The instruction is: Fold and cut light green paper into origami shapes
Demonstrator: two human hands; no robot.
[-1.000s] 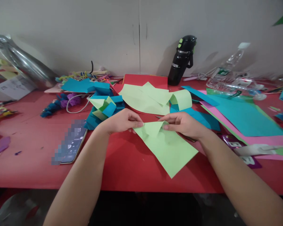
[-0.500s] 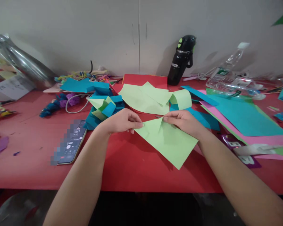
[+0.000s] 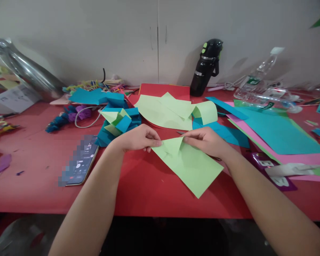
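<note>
Between my two hands is a light green sheet of paper, its near corner pointing toward me and a raised crease along its far edge. My left hand pinches the left corner of the sheet between thumb and finger. With thumb and fingers closed, my right hand grips the far edge beside the raised crease. Just left of the sheet, beyond my left wrist, sits a folded blue and green paper piece. Behind my hands lie more light green paper pieces, one with a curled end.
On the red tabletop, a phone lies left of my left forearm. A black bottle stands by the wall. Stacked coloured sheets, clear plastic bottles and a white glue gun are at right; a metal jug is at left.
The near corner of the green sheet has swung slightly left and toward me. My right hand has moved a little lower along the far edge; my left hand keeps its pinch.
</note>
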